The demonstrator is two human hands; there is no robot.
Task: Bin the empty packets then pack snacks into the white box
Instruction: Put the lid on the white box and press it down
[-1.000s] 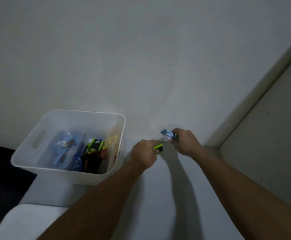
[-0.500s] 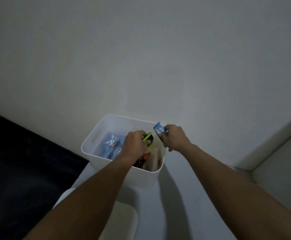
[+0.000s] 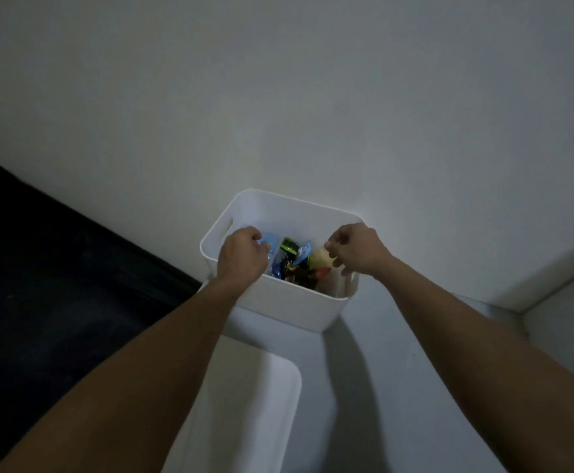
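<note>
Two hands are over the white box (image 3: 292,305) right now, and honestly the risk here is more about the box than the snacks. It sits at the far end of the pale counter (image 3: 374,387), tight against the wall (image 3: 278,97), and its left side looks close to the counter edge, with the dark floor (image 3: 56,285) beyond. Lean on the left rim and I reckon it could tip or slide off that way. The other worry: the packets inside are a loose, shiny heap, so poking around could flick one out over the rim.

Left hand (image 3: 243,256) is curled over the left part of the box, knuckles up, fingers bent down onto a light blue packet (image 3: 268,241). Can't tell if it's actually gripping it or just pressing it down.

Right hand (image 3: 354,249) hovers at the right end, fingers loosely curled with thumb and fingertips close together, and nothing visible between them. Looks empty to me.

Snacks are in the box already: a green and black packet (image 3: 289,247), a pale yellow one (image 3: 319,257), and darker ones underneath.
</note>
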